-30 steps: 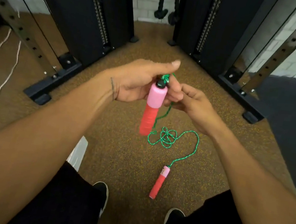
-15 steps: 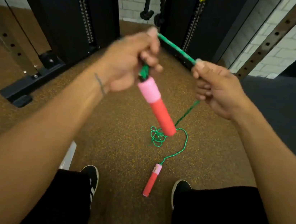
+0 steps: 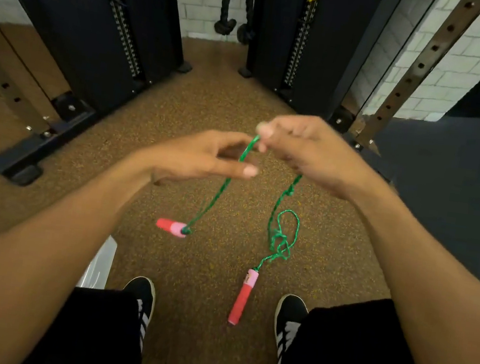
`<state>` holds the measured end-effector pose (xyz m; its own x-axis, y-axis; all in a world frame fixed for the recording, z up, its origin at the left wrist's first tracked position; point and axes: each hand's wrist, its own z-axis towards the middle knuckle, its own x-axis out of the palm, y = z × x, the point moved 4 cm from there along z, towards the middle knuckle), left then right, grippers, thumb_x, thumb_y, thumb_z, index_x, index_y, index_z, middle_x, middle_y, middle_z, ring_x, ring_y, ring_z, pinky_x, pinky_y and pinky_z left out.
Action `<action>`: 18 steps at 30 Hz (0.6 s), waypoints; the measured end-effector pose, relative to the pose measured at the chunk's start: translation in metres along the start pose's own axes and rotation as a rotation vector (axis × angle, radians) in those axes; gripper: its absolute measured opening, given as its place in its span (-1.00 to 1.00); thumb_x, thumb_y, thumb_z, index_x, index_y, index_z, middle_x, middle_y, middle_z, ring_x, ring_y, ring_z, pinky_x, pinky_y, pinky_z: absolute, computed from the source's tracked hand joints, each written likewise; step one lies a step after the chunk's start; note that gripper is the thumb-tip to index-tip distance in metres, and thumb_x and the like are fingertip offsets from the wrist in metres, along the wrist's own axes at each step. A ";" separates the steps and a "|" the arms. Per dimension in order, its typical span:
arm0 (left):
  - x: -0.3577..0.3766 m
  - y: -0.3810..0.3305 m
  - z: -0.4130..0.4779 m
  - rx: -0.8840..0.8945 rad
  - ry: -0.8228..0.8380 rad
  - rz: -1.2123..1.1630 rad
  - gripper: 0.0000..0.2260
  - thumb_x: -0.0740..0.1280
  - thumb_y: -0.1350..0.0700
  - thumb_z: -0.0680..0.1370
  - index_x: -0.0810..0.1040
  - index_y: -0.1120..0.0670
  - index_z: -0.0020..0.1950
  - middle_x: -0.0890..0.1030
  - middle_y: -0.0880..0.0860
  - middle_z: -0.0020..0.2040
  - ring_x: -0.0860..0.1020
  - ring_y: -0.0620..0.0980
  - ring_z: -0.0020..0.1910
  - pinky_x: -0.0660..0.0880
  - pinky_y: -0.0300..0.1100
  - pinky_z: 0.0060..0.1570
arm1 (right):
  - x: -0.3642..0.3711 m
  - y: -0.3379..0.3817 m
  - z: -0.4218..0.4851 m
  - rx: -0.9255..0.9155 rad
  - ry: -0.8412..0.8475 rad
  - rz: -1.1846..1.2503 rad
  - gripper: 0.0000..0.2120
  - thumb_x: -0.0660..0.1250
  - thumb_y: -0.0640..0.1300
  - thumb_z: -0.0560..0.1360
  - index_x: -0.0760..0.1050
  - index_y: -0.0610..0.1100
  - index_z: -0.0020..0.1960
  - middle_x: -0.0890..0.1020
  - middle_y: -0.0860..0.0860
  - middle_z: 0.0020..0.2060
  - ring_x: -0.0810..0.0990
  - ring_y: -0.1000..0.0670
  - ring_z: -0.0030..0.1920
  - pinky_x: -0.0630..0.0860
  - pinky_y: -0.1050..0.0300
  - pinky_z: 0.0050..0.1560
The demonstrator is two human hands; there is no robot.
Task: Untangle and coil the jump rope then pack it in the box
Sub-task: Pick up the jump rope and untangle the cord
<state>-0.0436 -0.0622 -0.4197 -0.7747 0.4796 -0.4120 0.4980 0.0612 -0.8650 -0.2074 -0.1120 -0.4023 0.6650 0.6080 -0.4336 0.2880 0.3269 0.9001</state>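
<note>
Low at left, behind the left forearm, a pale translucent box (image 3: 98, 267) — mostly hidden, contents unreadable. Both hands motion-blurred. Right hand (image 3: 307, 151) pinches the green rope (image 3: 274, 214) at its highest point, thumb and fingertips closed on it. Left hand (image 3: 202, 155) loosely open just beside the left strand; whether it touches the rope, cannot tell. From the pinch, two strands fall: one to a pink-and-red handle (image 3: 172, 227) hanging blurred above the speckled floor (image 3: 222, 100), the other through a knotted tangle (image 3: 281, 242) to the second handle (image 3: 243, 297), lying between two black shoes (image 3: 142, 299).
</note>
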 end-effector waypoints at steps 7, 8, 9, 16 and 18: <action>-0.041 -0.007 -0.008 0.165 -0.378 -0.452 -0.62 0.15 -0.07 0.65 0.58 0.08 -0.22 0.27 -0.11 -0.47 0.24 -0.14 -0.45 0.30 -0.23 -0.36 | -0.033 -0.013 -0.007 0.134 -0.055 0.304 -0.70 0.25 0.11 0.58 0.48 -0.06 -0.22 0.30 0.17 -0.52 0.17 0.14 -0.53 0.07 0.23 -0.49; -0.058 0.005 -0.014 0.103 -0.462 -0.448 -0.63 0.14 -0.06 0.66 0.58 0.10 -0.19 0.31 -0.09 -0.45 0.27 -0.13 -0.42 0.31 -0.25 -0.35 | -0.043 -0.015 -0.011 0.140 -0.087 0.378 -0.71 0.25 0.11 0.57 0.47 -0.05 -0.23 0.29 0.18 -0.52 0.17 0.15 -0.53 0.07 0.24 -0.50; -0.069 0.018 -0.020 -0.002 -0.482 -0.347 -0.65 0.15 -0.03 0.66 0.60 0.11 -0.13 0.41 -0.05 -0.38 0.35 -0.13 -0.37 0.37 -0.26 -0.31 | -0.050 -0.017 -0.014 0.138 -0.110 0.421 -0.71 0.25 0.12 0.57 0.47 -0.05 -0.22 0.29 0.17 -0.52 0.17 0.16 -0.54 0.07 0.25 -0.51; -0.017 -0.008 -0.011 0.113 -0.086 0.054 -0.41 0.38 -0.07 0.52 0.28 -0.06 0.52 0.50 0.04 0.39 0.49 -0.08 0.34 0.43 -0.03 0.32 | 0.005 0.012 -0.003 0.094 0.111 0.286 -0.73 0.20 0.05 0.62 0.54 -0.08 -0.11 0.35 0.12 -0.49 0.16 0.14 -0.50 0.02 0.20 -0.47; -0.010 -0.033 -0.004 0.233 -0.135 0.007 -0.62 0.28 -0.11 0.56 0.55 0.07 0.28 0.63 0.05 -0.12 0.61 -0.09 -0.16 0.57 -0.10 -0.05 | 0.003 0.013 0.000 0.102 0.076 0.321 -0.76 0.21 0.02 0.63 0.57 -0.08 -0.06 0.36 0.11 -0.51 0.17 0.15 -0.53 0.02 0.22 -0.49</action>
<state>-0.0507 -0.0656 -0.3854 -0.8241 0.3576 -0.4394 0.4125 -0.1529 -0.8980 -0.2012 -0.1057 -0.3918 0.6808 0.7215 -0.1265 0.1427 0.0387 0.9890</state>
